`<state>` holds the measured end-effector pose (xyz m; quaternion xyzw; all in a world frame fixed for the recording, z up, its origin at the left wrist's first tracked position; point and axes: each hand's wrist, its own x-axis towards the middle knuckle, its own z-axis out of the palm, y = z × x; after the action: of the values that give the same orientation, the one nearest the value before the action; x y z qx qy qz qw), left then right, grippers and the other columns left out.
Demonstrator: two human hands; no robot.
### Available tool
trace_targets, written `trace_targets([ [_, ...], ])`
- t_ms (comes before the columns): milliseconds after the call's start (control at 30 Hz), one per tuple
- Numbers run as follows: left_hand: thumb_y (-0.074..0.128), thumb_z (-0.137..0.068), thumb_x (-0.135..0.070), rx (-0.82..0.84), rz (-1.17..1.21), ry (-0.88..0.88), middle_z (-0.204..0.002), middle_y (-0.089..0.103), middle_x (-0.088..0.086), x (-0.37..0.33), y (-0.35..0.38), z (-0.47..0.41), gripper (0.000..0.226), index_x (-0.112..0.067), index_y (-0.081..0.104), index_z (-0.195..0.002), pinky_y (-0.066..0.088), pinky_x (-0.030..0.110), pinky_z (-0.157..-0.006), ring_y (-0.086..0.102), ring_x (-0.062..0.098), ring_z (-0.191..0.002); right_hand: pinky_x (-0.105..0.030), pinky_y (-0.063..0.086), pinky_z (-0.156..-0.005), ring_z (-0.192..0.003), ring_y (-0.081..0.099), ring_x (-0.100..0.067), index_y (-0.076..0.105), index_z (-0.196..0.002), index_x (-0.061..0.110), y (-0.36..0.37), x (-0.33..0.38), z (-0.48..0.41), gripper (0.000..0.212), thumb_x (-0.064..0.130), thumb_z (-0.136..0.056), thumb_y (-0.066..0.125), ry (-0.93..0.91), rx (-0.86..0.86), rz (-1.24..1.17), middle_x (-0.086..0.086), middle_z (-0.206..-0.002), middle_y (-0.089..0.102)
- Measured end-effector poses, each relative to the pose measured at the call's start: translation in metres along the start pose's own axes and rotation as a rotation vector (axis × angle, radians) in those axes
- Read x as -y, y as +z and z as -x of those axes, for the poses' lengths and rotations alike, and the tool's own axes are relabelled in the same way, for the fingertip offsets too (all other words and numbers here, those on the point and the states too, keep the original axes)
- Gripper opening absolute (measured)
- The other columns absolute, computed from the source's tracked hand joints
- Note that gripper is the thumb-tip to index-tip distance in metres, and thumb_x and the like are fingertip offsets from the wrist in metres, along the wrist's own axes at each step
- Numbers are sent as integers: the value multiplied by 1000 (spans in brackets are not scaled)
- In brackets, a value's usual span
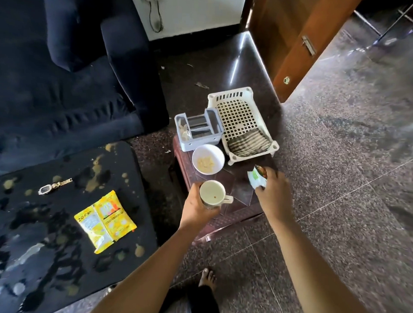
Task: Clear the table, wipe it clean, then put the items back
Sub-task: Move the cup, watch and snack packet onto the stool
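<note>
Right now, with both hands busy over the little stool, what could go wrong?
1. The stool is crowded: the bowl with food bits sits right by the mug in the left hand, so setting the mug down could knock it.
2. The right hand holds a small packet; with both hands full, nothing steadies the basket, which seems to sit at the stool's edge.
3. I cannot tell whether the mug holds liquid; tipping it might spill.

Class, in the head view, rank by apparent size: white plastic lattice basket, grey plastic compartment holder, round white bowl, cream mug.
White plastic lattice basket
Grey plastic compartment holder
Round white bowl
Cream mug; nearer the camera, so uncertain
</note>
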<state>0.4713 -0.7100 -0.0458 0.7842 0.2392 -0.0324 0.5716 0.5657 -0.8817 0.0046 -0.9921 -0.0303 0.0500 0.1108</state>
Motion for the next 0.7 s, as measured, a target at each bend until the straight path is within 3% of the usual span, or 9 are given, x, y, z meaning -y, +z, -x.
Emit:
trace_targets([
  [133, 84, -60, -18, -4, -56, 32, -102, 57, -12, 6, 14, -10, 64, -27, 46, -112, 43, 20, -77, 55, 7, -96, -34, 51, -64, -91, 57, -31, 59, -116, 7, 9, 2, -19, 45, 1, -74, 73, -69, -103, 124, -15, -103, 60],
  [267, 84, -60, -16, -5, -92, 51, -105, 56, -11, 11, 20, -13, 67, -22, 47, -116, 39, 18, -76, 54, 8, -98, -34, 50, -54, -76, 55, -28, 62, -104, 5, 31, 6, -26, 38, -3, -69, 75, -140, -108, 169, -13, -91, 59],
  [333, 84, -60, -14, -7, -112, 61, -107, 56, -11, 14, 22, -13, 70, -19, 47, -119, 37, 14, -75, 54, 9, -99, -34, 51, -59, -81, 56, -28, 60, -108, 6, 40, 9, -24, 41, 5, -70, 76, -137, -36, 175, -13, -99, 58],
  [467, 84, -58, -13, -18, -123, 76, -108, 57, -10, 17, 24, -14, 71, -19, 47, -119, 35, 2, -72, 54, 9, -98, -37, 47, -83, -110, 48, -32, 45, -133, 5, 52, 16, -20, 62, 34, -82, 67, -109, 128, 133, -16, -127, 47],
  [533, 84, -59, -13, -19, -123, 87, -107, 57, -10, 17, 25, -14, 69, -19, 48, -117, 35, 4, -70, 54, 8, -96, -37, 45, -90, -118, 43, -33, 39, -138, 3, 55, 20, -21, 70, 42, -85, 62, -74, 142, 93, -17, -135, 41],
  [700, 84, -59, -16, 3, -114, 79, -105, 57, -9, 14, 26, -17, 68, -21, 48, -117, 36, 10, -70, 54, 9, -95, -33, 46, -90, -122, 40, -30, 37, -140, 2, 57, 22, -27, 70, 38, -86, 64, -49, 175, 52, -13, -140, 34],
])
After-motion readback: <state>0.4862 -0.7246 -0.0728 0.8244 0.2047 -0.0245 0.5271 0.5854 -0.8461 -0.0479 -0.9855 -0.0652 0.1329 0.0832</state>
